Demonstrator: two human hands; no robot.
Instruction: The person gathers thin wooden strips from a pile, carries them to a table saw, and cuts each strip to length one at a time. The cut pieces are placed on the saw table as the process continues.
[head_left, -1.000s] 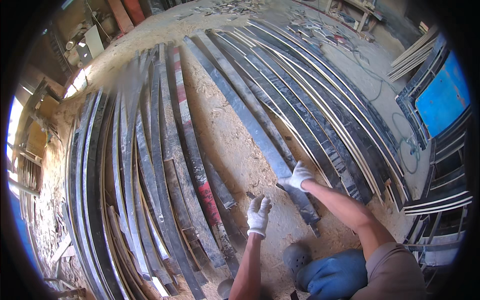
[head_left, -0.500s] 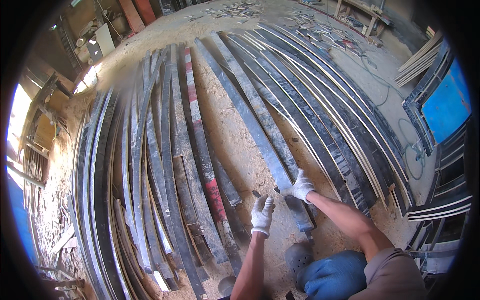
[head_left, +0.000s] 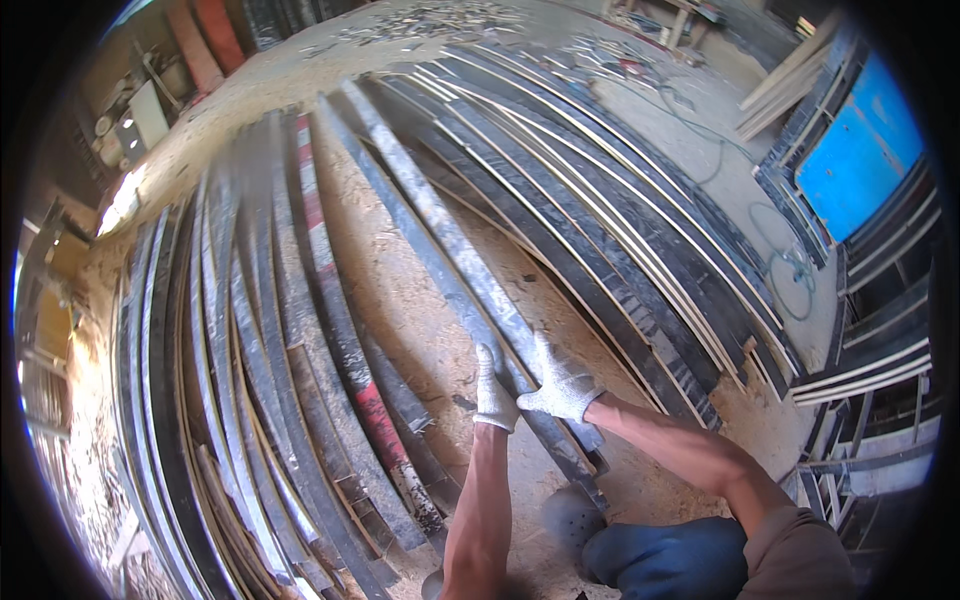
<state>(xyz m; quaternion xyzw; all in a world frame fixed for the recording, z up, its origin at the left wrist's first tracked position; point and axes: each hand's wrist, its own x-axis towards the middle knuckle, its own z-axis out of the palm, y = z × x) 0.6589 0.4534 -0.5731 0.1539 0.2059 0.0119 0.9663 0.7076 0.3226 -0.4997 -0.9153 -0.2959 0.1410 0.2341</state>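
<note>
Two long, dark-faced board strips run side by side away from me. My left hand (head_left: 494,393), in a whitish knit glove, grips the edge of the left strip (head_left: 432,262). My right hand (head_left: 562,384), gloved alike, is closed over the right strip (head_left: 440,220), its fingers reaching toward the left one. Both hands are close together near the strips' near ends. Some fingers are hidden beneath the boards. Left of my left hand lies a dark strip with red patches (head_left: 372,412).
Many dark strips (head_left: 250,330) lie overlapping on the left, and more pale-edged strips (head_left: 620,230) on the right. Sawdust covers the floor (head_left: 375,215). A hose (head_left: 790,285), a blue panel (head_left: 862,150) and dark frames (head_left: 870,440) stand or lie at far right. Offcuts (head_left: 430,20) are scattered beyond.
My left hand has moved from empty air onto the left strip. My right hand has shifted left and holds the right strip. The two strips' near parts have moved left in view; the view has turned.
</note>
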